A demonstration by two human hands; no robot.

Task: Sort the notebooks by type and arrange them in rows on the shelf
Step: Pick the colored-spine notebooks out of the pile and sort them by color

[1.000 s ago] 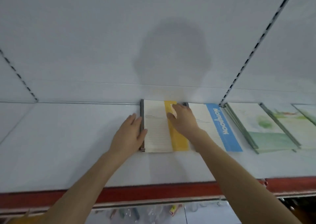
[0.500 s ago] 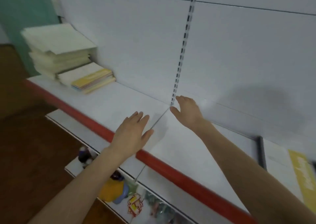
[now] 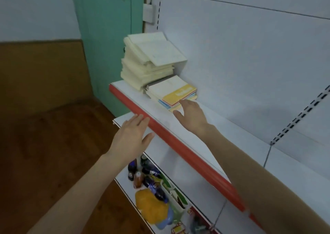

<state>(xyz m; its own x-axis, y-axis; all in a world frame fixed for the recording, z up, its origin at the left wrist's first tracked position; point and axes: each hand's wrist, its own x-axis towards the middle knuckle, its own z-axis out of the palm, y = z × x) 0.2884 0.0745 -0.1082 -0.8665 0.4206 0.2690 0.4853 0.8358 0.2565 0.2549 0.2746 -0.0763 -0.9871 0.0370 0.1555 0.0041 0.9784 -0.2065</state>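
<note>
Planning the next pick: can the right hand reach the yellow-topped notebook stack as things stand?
Likely yes. The open right hand is at the near edge of the yellow-topped notebook stack, nothing between them; the tall cream pile sits beyond it, out of the way.

Shelf [image 3: 178, 126] smooth white metal, glossy red edge strip [image 3: 171, 141]; notebooks [image 3: 174, 92] matt paper; floor [image 3: 44, 153] wood.

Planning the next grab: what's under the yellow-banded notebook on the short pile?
Several more notebooks: their blue, pink and pale edges stick out beneath the yellow-banded notebook. Their covers are hidden, so their types cannot be told.
</note>
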